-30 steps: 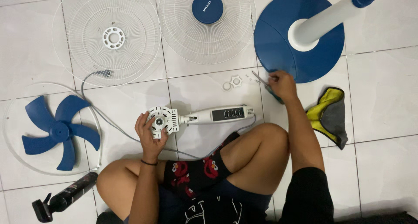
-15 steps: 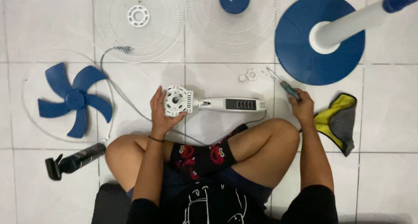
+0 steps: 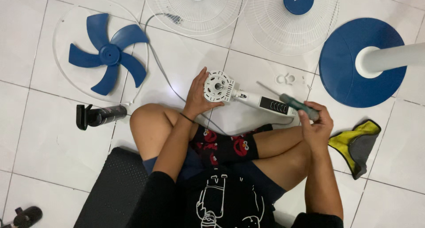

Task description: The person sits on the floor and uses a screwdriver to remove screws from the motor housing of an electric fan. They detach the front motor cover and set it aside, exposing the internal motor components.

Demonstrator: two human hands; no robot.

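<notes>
White plastic is filling the left hand [image 3: 198, 94], which is cupping the round fan motor housing [image 3: 218, 87] face-up, steadying it on the floor tiles [image 3: 35, 121] before the crossed legs. The right hand [image 3: 317, 121] is closing its fingers around a green-handled screwdriver [image 3: 295, 104], shaft pointing toward the housing. Small white nuts [image 3: 285, 79] are lying just beyond, near the blue base [image 3: 345, 73]; the blue blade [image 3: 107, 54] and a black spray bottle [image 3: 99, 116] are sitting to the left, well apart.
</notes>
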